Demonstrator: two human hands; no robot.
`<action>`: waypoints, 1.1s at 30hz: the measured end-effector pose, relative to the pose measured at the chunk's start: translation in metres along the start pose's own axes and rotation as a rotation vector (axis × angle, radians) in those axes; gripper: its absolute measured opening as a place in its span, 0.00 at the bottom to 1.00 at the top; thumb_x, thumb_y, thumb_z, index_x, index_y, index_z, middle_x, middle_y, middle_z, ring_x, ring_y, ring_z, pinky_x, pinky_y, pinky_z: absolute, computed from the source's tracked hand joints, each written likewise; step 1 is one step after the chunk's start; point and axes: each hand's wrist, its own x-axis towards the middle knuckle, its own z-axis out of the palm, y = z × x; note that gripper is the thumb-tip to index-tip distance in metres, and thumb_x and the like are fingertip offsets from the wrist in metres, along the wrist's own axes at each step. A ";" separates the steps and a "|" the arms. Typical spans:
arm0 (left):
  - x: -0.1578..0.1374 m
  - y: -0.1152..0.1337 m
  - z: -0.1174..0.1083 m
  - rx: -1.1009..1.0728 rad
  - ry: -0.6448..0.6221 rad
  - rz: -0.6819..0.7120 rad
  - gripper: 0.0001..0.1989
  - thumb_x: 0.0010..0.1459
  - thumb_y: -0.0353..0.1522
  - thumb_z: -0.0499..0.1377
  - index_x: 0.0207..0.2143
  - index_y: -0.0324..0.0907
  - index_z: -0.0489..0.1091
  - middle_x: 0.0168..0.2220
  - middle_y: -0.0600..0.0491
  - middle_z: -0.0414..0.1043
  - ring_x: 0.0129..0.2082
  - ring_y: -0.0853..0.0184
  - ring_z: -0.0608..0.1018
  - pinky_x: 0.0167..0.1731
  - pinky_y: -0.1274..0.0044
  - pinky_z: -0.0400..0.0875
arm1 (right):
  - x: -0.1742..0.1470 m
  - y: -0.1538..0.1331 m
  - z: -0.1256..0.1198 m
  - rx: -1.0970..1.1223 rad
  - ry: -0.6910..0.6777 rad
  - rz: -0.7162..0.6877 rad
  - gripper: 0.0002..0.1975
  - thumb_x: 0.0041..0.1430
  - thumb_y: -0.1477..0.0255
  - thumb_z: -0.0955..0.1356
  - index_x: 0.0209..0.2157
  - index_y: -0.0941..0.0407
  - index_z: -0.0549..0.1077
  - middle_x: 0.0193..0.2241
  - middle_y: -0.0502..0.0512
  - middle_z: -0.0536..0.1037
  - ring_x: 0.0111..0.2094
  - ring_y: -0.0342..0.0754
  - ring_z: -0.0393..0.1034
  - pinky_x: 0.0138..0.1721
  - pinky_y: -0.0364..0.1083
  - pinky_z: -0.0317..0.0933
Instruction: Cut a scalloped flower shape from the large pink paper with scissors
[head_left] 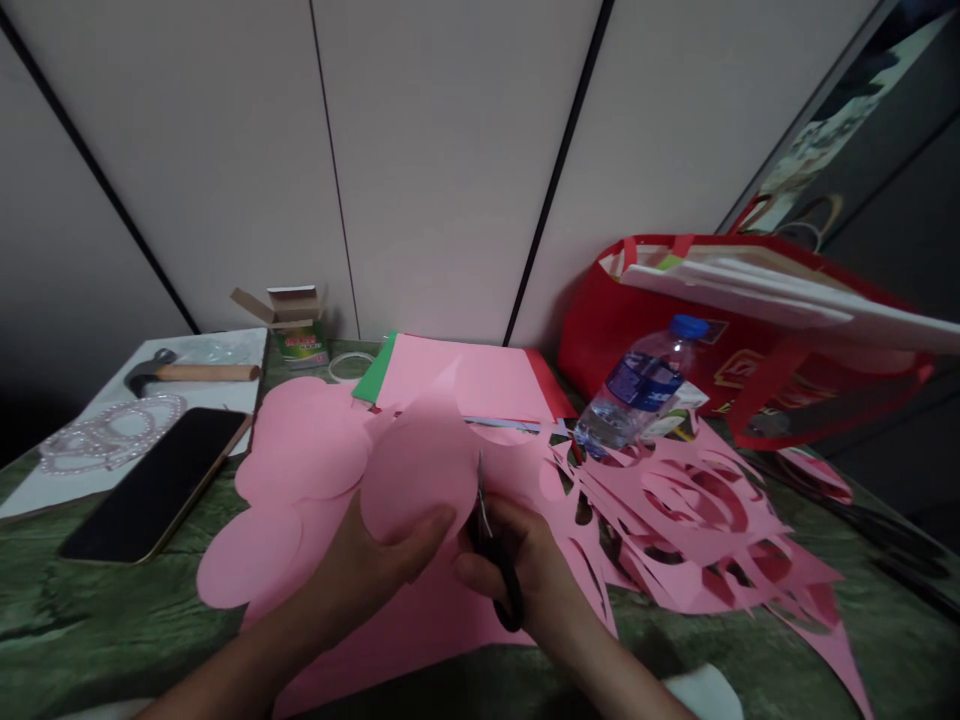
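Note:
My left hand point(390, 545) grips a sheet of pink paper point(420, 470), its thumb on the front face near the lower edge. The paper has a rounded outline, with a pointed strip rising at the top. In my right hand point(525, 550) is a pair of scissors point(495, 560) with black handles, blades pointing up along the paper's right edge. Whether the blades are apart is hard to tell. Cut pink paper circles point(251, 555) lie in an overlapping pile to the left. More pink paper point(420, 640) is spread under my hands.
Pink paper scraps point(697, 520) heap at the right, with a water bottle point(637, 385) leaning behind them before a red bag point(675, 310). At left lie a phone point(161, 480), a hammer point(202, 372) and bead strings point(112, 435). A small open box point(300, 330) and stacked coloured paper point(465, 375) sit behind.

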 end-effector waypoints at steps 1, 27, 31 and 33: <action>0.000 0.000 0.000 0.024 -0.010 -0.005 0.16 0.45 0.37 0.61 0.11 0.42 0.62 0.09 0.58 0.60 0.13 0.72 0.63 0.14 0.80 0.58 | 0.000 -0.001 0.000 -0.003 0.005 0.002 0.16 0.35 0.67 0.75 0.22 0.57 0.65 0.16 0.43 0.61 0.17 0.38 0.51 0.18 0.39 0.46; 0.003 0.000 -0.007 0.020 -0.072 -0.003 0.17 0.47 0.37 0.59 0.11 0.41 0.61 0.10 0.59 0.58 0.13 0.74 0.61 0.14 0.80 0.58 | -0.003 -0.001 0.000 -0.059 -0.002 0.007 0.16 0.37 0.64 0.74 0.23 0.59 0.67 0.16 0.44 0.60 0.18 0.38 0.51 0.19 0.40 0.47; 0.002 0.003 -0.007 -0.026 -0.089 0.018 0.16 0.48 0.35 0.59 0.11 0.41 0.61 0.11 0.60 0.58 0.14 0.75 0.62 0.14 0.81 0.58 | -0.003 0.001 0.000 -0.104 0.010 0.033 0.15 0.41 0.63 0.72 0.24 0.58 0.66 0.15 0.43 0.60 0.17 0.39 0.53 0.19 0.40 0.49; 0.003 0.004 -0.007 -0.050 -0.108 0.026 0.16 0.48 0.34 0.58 0.12 0.41 0.60 0.11 0.60 0.58 0.14 0.75 0.61 0.14 0.81 0.57 | -0.003 0.001 0.000 -0.111 0.022 0.028 0.15 0.41 0.63 0.71 0.24 0.58 0.66 0.14 0.43 0.60 0.16 0.39 0.54 0.18 0.40 0.49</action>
